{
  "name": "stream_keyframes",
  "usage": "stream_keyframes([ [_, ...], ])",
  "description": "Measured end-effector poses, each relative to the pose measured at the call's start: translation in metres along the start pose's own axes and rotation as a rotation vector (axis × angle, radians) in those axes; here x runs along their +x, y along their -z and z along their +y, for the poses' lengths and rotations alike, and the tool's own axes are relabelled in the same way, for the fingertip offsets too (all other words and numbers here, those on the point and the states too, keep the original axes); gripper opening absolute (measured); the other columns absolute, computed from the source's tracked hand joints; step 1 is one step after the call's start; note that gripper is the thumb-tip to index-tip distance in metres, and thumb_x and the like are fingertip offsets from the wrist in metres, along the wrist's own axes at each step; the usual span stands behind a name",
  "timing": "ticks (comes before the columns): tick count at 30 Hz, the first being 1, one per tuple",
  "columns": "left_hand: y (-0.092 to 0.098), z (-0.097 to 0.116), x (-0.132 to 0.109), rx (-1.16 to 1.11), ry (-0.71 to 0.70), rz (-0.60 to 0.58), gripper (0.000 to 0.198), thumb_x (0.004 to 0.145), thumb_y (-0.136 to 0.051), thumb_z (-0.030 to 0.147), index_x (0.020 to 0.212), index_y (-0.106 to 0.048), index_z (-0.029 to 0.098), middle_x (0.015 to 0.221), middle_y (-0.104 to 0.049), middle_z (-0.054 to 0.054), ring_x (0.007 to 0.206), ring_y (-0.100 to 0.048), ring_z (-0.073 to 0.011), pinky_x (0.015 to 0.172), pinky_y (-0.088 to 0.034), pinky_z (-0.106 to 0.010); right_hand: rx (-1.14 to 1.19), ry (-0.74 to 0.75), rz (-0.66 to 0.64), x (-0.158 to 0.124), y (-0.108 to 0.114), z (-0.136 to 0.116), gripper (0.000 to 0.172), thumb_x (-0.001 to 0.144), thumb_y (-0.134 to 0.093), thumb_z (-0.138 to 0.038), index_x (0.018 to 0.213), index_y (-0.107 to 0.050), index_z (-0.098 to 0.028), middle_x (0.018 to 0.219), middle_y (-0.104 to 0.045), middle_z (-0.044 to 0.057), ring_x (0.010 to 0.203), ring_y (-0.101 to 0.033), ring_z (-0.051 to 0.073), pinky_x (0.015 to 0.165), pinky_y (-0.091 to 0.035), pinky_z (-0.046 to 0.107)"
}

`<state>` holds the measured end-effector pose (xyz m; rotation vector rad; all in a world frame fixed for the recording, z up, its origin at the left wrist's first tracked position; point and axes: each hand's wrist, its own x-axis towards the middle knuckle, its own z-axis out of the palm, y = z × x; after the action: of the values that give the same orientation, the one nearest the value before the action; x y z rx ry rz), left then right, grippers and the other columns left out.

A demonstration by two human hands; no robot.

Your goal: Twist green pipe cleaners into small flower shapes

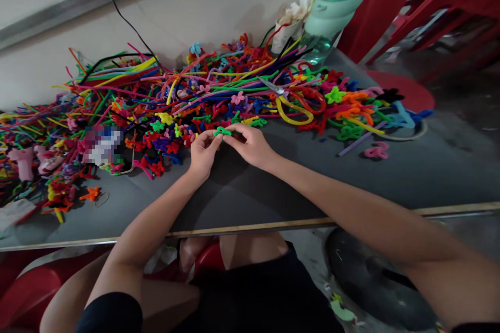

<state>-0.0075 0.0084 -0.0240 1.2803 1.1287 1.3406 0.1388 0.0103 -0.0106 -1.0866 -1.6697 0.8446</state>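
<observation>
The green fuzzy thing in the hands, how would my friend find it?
Find the long grey table with a heap of colourful fuzzy stems. At the heap's front edge, the left hand and right hand pinch a small green looped fuzzy piece. Other green pieces lie loose; only this one is held.

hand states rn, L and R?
Left hand: closed, pinching the green looped piece.
Right hand: closed, pinching the same piece.

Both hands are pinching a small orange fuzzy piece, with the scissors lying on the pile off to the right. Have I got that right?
Not quite: the small fuzzy piece is bright green, not orange, as the head view shows. The left hand and right hand are both pinching it, and the scissors lie on the pile off to the right.
</observation>
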Motion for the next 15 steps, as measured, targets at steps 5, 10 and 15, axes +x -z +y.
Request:
stream_keyframes([
  [5,0.005,0.006,-0.001,0.156,-0.114,-0.033,0.031,0.083,-0.061,0.048,0.088,-0.068,0.018,0.072,-0.064,-0.002,0.061,-0.056,-0.0104,0.057,-0.046,-0.023,0.152,-0.077,0.056,0.003,0.001,0.005,0.026,0.078,-0.063,-0.041,0.083,-0.069,-0.016,0.080,-0.068,0.005,0.072,-0.059,0.017,0.068,-0.046,0.032],
  [10,0.029,0.019,0.015,0.625,-0.522,-0.160,0.034,0.094,-0.045,0.042,0.104,-0.069,0.020,0.096,-0.072,-0.008,0.095,-0.064,-0.0183,0.089,-0.049,-0.035,0.307,-0.211,-0.135,0.009,0.009,0.010,0.024,0.072,-0.065,-0.040,0.064,-0.062,-0.018,0.056,-0.054,-0.002,0.055,-0.047,0.011,0.057,-0.039,0.028],
  [15,0.042,0.023,0.022,0.788,-0.715,-0.389,0.022,0.091,-0.055,0.037,0.098,-0.070,0.023,0.095,-0.072,-0.008,0.093,-0.066,-0.0193,0.089,-0.050,-0.036,0.338,-0.253,-0.403,0.014,0.021,0.008,0.018,0.068,-0.064,-0.033,0.060,-0.061,-0.017,0.054,-0.056,-0.001,0.055,-0.050,0.011,0.057,-0.040,0.027],
])
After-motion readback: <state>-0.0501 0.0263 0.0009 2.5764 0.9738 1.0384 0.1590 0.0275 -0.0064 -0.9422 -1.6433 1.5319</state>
